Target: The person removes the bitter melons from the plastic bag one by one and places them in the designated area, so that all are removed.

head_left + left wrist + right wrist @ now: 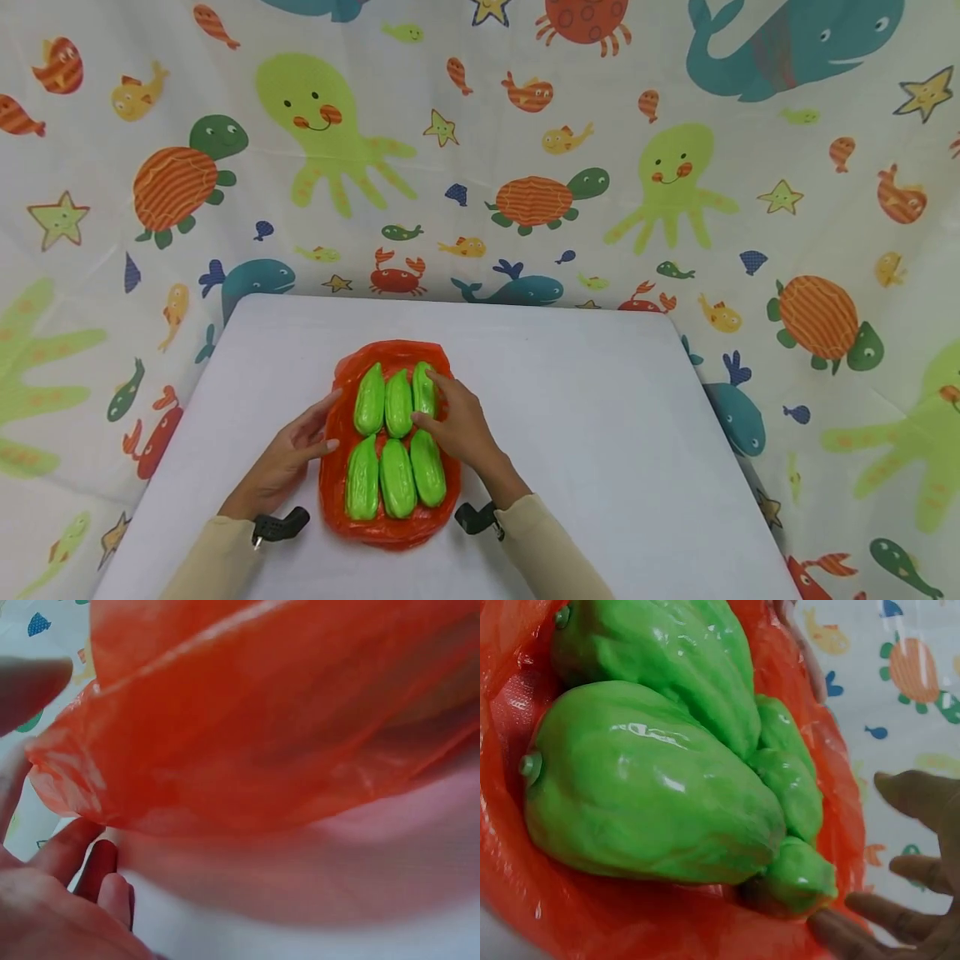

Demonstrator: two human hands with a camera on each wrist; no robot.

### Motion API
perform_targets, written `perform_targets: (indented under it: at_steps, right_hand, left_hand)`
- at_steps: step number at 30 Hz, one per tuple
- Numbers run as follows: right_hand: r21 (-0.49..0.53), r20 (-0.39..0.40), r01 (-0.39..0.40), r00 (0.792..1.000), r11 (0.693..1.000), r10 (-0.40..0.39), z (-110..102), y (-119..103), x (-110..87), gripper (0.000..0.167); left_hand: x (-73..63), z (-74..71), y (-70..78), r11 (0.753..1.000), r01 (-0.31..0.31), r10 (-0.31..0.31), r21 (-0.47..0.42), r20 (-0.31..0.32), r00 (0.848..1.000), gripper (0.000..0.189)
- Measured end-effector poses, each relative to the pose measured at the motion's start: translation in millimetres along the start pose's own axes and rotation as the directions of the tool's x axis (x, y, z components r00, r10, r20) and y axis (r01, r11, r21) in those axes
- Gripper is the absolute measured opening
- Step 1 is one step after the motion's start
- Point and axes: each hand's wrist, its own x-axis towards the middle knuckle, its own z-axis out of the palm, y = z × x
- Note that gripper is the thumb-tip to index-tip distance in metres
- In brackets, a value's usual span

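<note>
Several glossy green papaya-shaped fruits (397, 479) lie in two rows in an oval red container (330, 508) lined with red plastic. In the head view my right hand (467, 425) is over the upper right fruit (423, 392), index finger at its far end and thumb at its near end. The right wrist view has that hand's spread fingers (911, 919) beside the fruits, at the container's rim. My left hand (285, 458) is at the container's left side, thumb apart from the other fingers. In the left wrist view its fingertips touch the crinkled red plastic (187, 772).
The container stands on a white table (585, 450), left of the middle. Behind and around it hangs a cloth (465, 108) printed with sea animals. Each wrist carries a small black device (281, 525), close beside the container.
</note>
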Motion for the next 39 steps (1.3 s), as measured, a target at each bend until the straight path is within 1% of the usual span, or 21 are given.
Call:
perform_targets:
  at_steps: [3, 7, 11, 16, 18, 22, 28, 34, 39]
  right_hand:
    - [-0.033, 0.007, -0.011, 1.0, 0.999, 0.011, 4.5, 2.8, 5.2, 0.072]
    - [-0.066, -0.013, -0.02, 1.0, 0.998, 0.019, 9.1, 4.1, 10.5, 0.071]
    - [-0.121, -0.043, -0.031, 0.999, 0.992, 0.026, 14.4, 5.6, 15.3, 0.071]
    - [-0.173, -0.061, -0.061, 0.997, 0.983, 0.051, 19.7, 8.3, 19.4, 0.067]
    - [-0.2, -0.06, -0.069, 0.997, 0.977, 0.058, 20.8, 9.4, 20.7, 0.066]
    - [-0.222, -0.06, -0.065, 0.997, 0.973, 0.053, 22.2, 12.0, 21.6, 0.062]
    - [-0.187, -0.089, -0.051, 0.995, 0.981, 0.035, 20.2, 15.3, 18.5, 0.059]
    - [-0.074, -0.117, -0.028, 0.993, 0.997, 0.019, 10.1, 17.0, 10.8, 0.058]
    - [0.005, -0.154, -0.042, 0.987, 0.999, 0.042, -2.5, 18.8, 4.9, 0.06]
  left_hand:
    - [0.2, 0.6, -1.0, 0.999, -0.005, 0.005, -0.033, 0.004, 1.0, 0.079]
    - [-0.5, 1.6, -1.0, 0.998, -0.011, 0.012, -0.056, 0.014, 1.0, 0.082]
    - [-1.9, 1.4, -1.8, 0.997, -0.023, 0.025, -0.072, 0.024, 0.999, 0.082]
    - [-1.4, 0.3, -3.9, 0.995, -0.041, 0.044, -0.09, 0.038, 0.998, 0.083]
    - [-0.7, -0.5, -4.7, 0.995, -0.044, 0.048, -0.095, 0.04, 0.998, 0.084]
    - [-0.9, -1.5, -5.8, 0.994, -0.044, 0.049, -0.104, 0.043, 0.998, 0.084]
    - [-1.7, -2.1, -5.6, 0.993, -0.05, 0.055, -0.11, 0.045, 0.997, 0.085]
    - [-1.5, -0.8, -4.7, 0.994, -0.037, 0.041, -0.101, 0.037, 0.998, 0.084]
    - [-0.9, -0.4, -5.2, 0.994, -0.033, 0.036, -0.104, 0.034, 0.999, 0.084]
